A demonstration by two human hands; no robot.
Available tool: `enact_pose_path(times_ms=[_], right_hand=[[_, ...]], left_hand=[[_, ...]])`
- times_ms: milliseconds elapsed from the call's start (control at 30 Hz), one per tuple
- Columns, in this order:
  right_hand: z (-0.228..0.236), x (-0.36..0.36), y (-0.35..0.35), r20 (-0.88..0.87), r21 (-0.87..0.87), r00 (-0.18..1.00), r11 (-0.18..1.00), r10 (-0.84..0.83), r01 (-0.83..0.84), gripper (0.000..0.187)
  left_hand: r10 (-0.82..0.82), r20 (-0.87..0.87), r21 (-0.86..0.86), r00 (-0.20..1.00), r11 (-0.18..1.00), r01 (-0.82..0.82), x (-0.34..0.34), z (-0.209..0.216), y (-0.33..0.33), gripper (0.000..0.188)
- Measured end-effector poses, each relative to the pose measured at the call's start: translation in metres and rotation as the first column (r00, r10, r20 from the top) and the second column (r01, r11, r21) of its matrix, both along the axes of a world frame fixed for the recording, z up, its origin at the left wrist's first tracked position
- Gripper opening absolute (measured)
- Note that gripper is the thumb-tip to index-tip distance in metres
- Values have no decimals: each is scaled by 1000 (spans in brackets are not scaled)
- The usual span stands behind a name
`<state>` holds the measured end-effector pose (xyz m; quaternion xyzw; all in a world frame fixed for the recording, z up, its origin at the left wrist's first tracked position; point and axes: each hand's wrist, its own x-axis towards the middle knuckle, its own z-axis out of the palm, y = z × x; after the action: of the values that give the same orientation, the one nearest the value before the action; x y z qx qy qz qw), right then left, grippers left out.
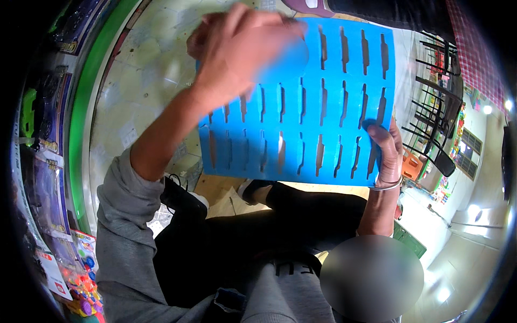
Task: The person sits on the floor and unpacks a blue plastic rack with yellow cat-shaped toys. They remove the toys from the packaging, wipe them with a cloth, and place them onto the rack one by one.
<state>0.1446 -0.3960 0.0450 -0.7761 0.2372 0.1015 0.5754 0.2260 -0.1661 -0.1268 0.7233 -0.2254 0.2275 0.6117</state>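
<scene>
A blue sheet [291, 116] with several rows of narrow, stepped cut-out slots is held up in front of me, above my knees. My right hand [385, 148] grips its right edge near the lower corner, thumb on the front face, a thin bracelet at the wrist. Across the upper left part of the sheet reaches my left hand [237, 48], blurred by motion. Its fingers are too smeared to read, and it hides that corner. A brownish shape beside it at the sheet's top left edge is not clear.
Packaged toys [51, 134] hang along the left, by a green-edged shelf [89, 118]. Small colourful pieces [81, 290] lie at lower left. A person's dark-clad leg [393, 13] is at the top. Black racks [439, 102] and an orange item [412, 164] stand to the right.
</scene>
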Motion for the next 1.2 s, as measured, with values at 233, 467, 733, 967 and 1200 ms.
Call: enact_pose_path(times_ms=[233,467,733,967,1200], right_hand=[[6,8,-15,-24,-120,999,992,29,-32,42],[12,2,-21,-85,22,985,989,147,-146,50],[17,13,-29,93,-68,989,990,-116,123,51],[17,21,-65,-62,314,931,879,-359,359,41],[-7,9,-88,-199,838,965,481,-168,257,47]], left_hand=[[-473,-194,-36,860,879,475,-128,5,-10,22],[191,455,514,870,742,-431,-20,-41,41,24],[-216,-202,25,955,974,226,-81,-21,5,22],[-919,-325,-941,222,338,21,-105,-24,49,35],[-744,-19,-989,668,-85,-123,-8,-13,84,30]])
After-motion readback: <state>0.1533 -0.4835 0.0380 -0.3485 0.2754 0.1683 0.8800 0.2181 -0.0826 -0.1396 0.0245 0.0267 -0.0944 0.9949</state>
